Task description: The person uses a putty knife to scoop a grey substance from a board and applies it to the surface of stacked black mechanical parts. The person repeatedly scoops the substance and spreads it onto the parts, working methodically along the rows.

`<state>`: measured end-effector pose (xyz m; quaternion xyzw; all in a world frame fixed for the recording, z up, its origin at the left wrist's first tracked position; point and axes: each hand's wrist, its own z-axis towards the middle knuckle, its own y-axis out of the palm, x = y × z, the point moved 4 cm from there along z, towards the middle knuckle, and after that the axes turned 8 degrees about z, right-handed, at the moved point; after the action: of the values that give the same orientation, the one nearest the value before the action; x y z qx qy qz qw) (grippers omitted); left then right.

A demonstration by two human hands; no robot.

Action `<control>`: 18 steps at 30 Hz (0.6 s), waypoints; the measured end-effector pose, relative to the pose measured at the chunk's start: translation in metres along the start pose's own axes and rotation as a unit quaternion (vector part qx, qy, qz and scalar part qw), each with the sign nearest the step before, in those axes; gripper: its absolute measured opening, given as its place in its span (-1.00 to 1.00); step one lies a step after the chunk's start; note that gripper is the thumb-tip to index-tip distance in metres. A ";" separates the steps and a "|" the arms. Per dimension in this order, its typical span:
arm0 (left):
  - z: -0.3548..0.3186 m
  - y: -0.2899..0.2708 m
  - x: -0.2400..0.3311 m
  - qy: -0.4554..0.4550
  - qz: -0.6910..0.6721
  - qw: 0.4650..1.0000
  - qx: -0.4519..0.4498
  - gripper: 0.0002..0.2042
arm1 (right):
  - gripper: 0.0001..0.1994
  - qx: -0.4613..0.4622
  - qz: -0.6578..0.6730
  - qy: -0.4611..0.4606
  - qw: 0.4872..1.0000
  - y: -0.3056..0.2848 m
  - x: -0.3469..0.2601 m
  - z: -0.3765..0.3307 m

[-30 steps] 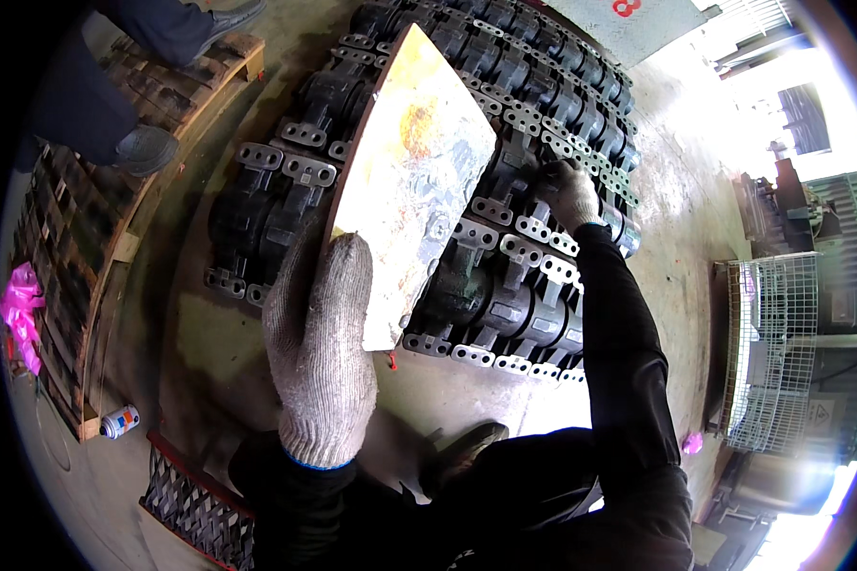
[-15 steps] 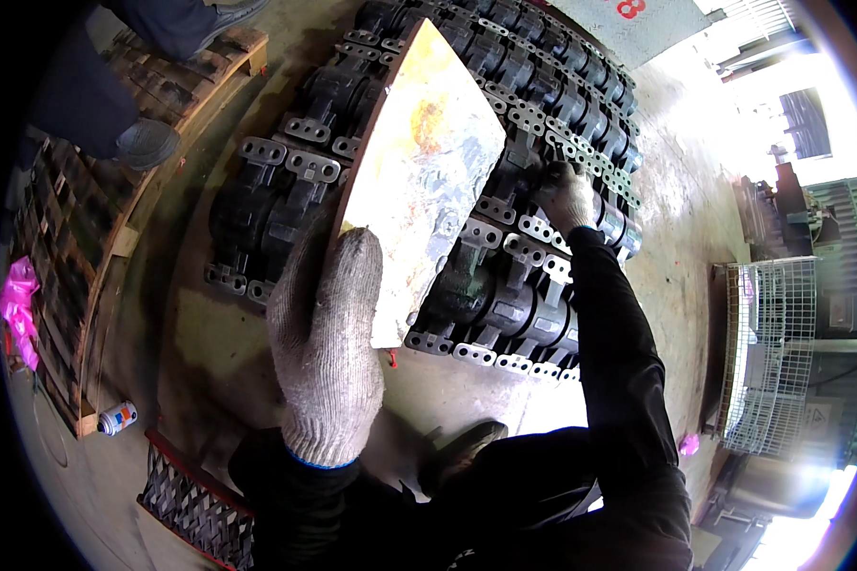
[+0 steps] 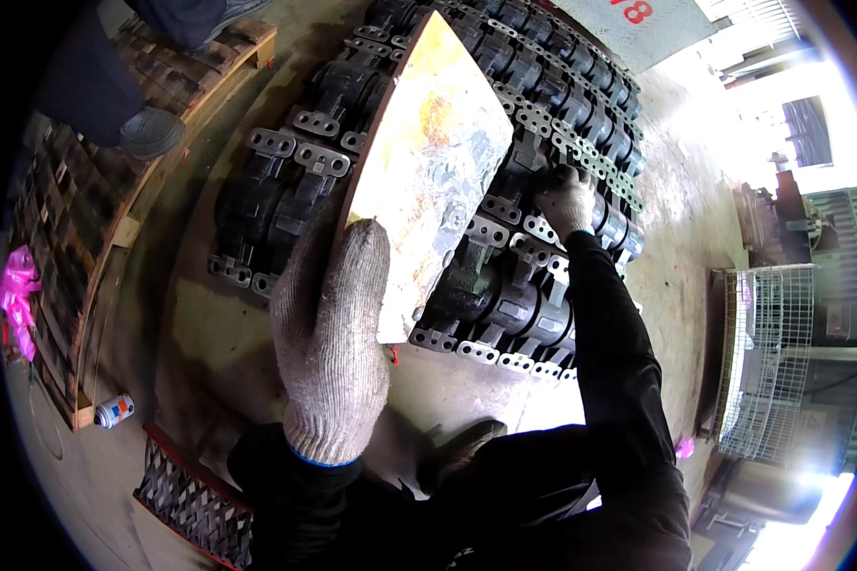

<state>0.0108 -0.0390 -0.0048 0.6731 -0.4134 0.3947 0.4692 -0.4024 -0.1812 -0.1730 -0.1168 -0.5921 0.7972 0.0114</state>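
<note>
Centrally, a large flat board (image 3: 428, 162), pale with yellow, orange and grey stains, is held tilted over rows of black cast metal parts (image 3: 505, 285) laid on the concrete floor (image 3: 209, 333). The board's near corner is clasped by the gloved left hand (image 3: 333, 333), the grip closed around its edge. The gloved right hand (image 3: 564, 198) is set on the black parts just right of the board; whether its grip is closed on anything cannot be told. At the far edge, a pale sign with red characters (image 3: 628, 24) is seen, slanted and partly cut off. On the left, a wooden pallet (image 3: 95, 257) is stood upon by another person's shoe (image 3: 148, 131). A small spray can (image 3: 114, 411) with an orange and blue label lies near the pallet's near corner, and a crumpled pink wrapper (image 3: 14, 295) lies at the far left. A wire cage (image 3: 767, 362) stands at the right.
</note>
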 end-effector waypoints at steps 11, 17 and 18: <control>-0.001 0.003 -0.001 0.025 -0.065 0.998 0.010 -0.56 | -0.40 0.002 0.109 0.010 0.994 -0.006 0.014 -0.005; -0.001 0.003 -0.005 0.044 -0.038 0.998 -0.018 -0.56 | -0.45 0.004 0.066 -0.022 0.998 -0.011 0.012 -0.003; -0.001 0.002 -0.004 0.036 -0.034 0.999 -0.014 -0.56 | -0.48 0.004 0.078 -0.026 0.997 -0.010 0.015 -0.001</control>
<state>0.0069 -0.0377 -0.0076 0.6656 -0.3785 0.3965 0.5065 -0.4179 -0.1744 -0.1662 -0.1421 -0.5782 0.8007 -0.0655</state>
